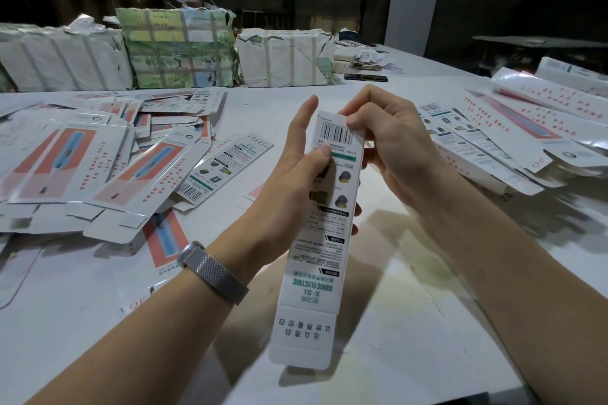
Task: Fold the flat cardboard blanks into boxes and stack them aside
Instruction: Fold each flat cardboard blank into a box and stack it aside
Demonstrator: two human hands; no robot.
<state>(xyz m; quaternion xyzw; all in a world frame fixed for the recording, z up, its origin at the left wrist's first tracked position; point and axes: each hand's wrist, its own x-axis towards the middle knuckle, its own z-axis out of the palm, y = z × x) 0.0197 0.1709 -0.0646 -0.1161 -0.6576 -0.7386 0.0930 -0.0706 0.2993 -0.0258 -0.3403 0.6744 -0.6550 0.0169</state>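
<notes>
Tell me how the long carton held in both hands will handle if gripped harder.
The carton is thin printed card, so probably light and easily crushed or creased. Its glossy face may be slippery. The open end flap near the wrists hangs free and would likely flop.

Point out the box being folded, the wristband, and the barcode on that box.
box (pixel 324 233): head view, middle of its printed long panel.
wristband (pixel 212 268): head view, mesh strap on the left wrist.
barcode (pixel 339 134): head view, black bars near the box's top end.
</notes>
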